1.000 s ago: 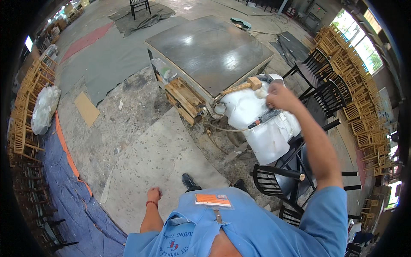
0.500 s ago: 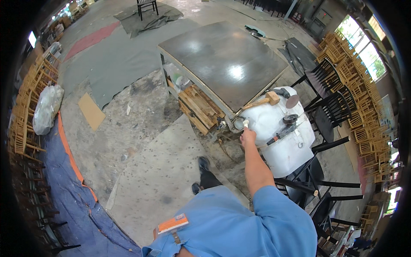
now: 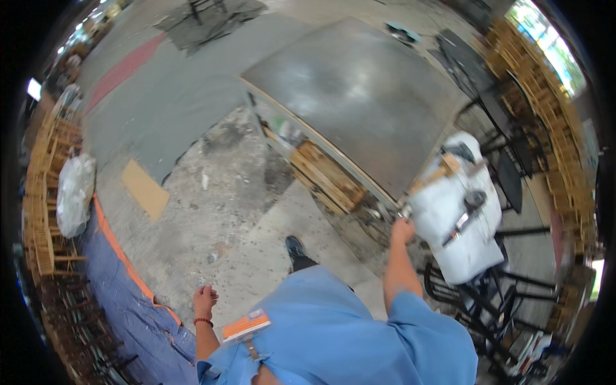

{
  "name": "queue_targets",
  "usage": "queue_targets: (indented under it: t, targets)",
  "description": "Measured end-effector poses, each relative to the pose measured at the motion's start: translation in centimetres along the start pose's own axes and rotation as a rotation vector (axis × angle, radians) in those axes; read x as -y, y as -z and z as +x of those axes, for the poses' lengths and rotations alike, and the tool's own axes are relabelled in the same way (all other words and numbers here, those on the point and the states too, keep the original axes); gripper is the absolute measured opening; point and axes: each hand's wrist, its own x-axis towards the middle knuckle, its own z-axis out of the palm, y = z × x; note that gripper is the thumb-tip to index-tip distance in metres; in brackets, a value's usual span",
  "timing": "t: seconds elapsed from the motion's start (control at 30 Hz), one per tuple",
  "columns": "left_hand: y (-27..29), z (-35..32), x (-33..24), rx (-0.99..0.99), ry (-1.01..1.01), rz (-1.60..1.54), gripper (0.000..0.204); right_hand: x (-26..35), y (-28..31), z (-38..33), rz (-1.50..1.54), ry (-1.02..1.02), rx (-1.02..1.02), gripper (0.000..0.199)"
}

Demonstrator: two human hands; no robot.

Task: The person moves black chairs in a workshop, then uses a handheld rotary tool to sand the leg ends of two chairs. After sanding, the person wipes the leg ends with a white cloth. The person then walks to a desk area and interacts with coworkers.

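At the near right corner of the large metal-topped table [image 3: 359, 96], my right hand [image 3: 402, 231] is closed around a small pale-tipped object [image 3: 405, 210]; blur hides its kind. Close beside it lies a wooden mallet [image 3: 443, 170] on a white covered surface [image 3: 475, 253]. On that surface there is also a power tool with a round head [image 3: 465, 218]. My left hand [image 3: 205, 300], with a red bead bracelet at the wrist, hangs low over the floor. Its fingers are loosely bent and hold nothing that I can see.
Black chairs [image 3: 510, 183] crowd the right side, before stacked wooden chairs [image 3: 545, 122]. Wooden boards [image 3: 327, 176] lie under the table. A cardboard piece [image 3: 145, 189] and a blue tarp [image 3: 122, 289] with an orange edge lie at left, near a plastic-wrapped bundle [image 3: 76, 192].
The view has shifted, and the table and white surface appear farther right and lower. My left hand has come into view at the lower left. My right hand still grips the pale-tipped object.
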Motion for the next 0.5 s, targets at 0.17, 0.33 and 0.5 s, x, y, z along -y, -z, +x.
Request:
queue_targets:
  t: [0.17, 0.33, 0.5]
  targets:
    - [3.3, 3.7, -3.3, -0.104, 0.287, -0.014, 0.033, 2.6, 1.8, -1.7, -0.353, 0.013, 0.02, 0.061]
    - [4.8, 9.5, -6.5, -0.185, 0.164, 0.017, 0.055, 13.6, -0.3, -6.4, -0.32, 0.32, -0.12, 0.055]
    - [4.1, 23.7, -18.4, -0.09, -0.265, 0.207, 0.095, 33.4, -19.6, -20.1, 0.142, 0.602, 0.806, 0.041]
